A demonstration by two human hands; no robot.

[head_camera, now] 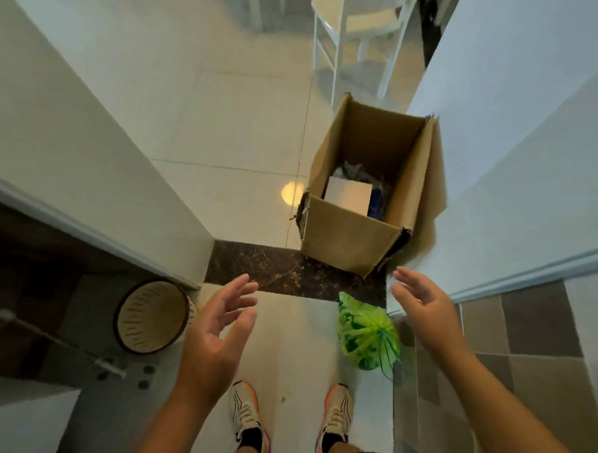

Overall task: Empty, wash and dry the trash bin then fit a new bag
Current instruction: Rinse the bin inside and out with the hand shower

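A round cream trash bin (152, 316) with a dark rim and slotted sides stands on the floor at the lower left, with no bag in it. A tied green trash bag (365, 333) sits on the floor at the right of my feet. My left hand (216, 327) hovers in the air between the bin and the bag, fingers spread, holding nothing. My right hand (422, 305) hangs just right of the green bag, palm turned inward, also holding nothing. Neither hand touches the bag or the bin.
An open cardboard box (346, 238) holding paper and scraps stands ahead against the right wall (526, 130), on a dark marble threshold (258, 265). A white chair (357, 21) is farther back. A left wall (63, 116) narrows the doorway.
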